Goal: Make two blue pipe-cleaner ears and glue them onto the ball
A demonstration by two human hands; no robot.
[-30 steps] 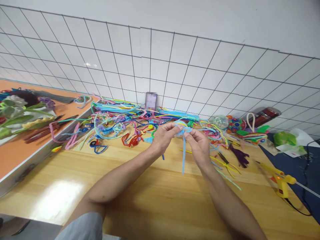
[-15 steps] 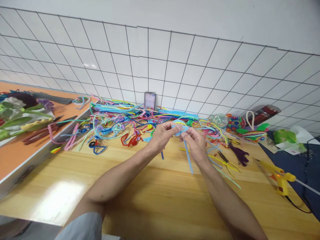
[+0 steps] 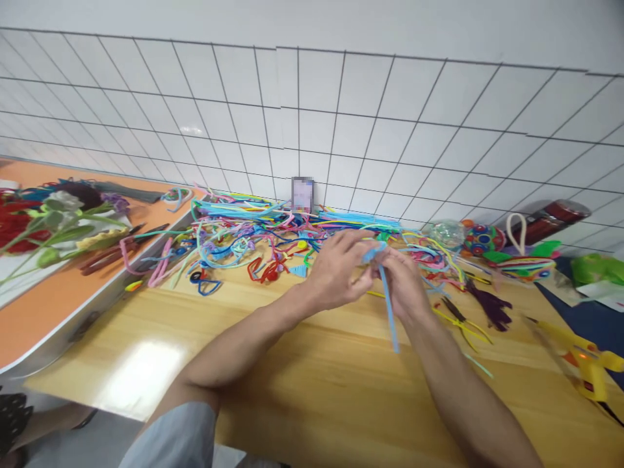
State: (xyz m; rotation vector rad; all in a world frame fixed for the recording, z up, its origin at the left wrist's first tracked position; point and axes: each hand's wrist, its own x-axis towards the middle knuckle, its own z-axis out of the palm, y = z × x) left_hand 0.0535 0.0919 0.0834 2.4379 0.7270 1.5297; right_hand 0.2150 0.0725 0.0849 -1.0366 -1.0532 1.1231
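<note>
Right hand [image 3: 405,286] fingers pinch light-blue fuzzy pipe-cleaner piece [image 3: 374,252], strand dangling; left hand [image 3: 336,270] beside it, can't tell if gripping tbh. Yellow plastic glue gun [image 3: 591,365] near right edge of wooden bench [image 3: 316,383].

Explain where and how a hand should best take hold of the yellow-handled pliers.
Grip the pliers around both yellow handles, probably best from the near right: the handles splay toward that side, while the dark jaws point away and leftward.

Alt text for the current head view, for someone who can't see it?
A person's right hand holds a blue piece with a strand hanging down, the left hand close beside it, above a wooden table. Beyond lies a tangle of colourful strands; to the right, pliers and a yellow glue gun.
</note>
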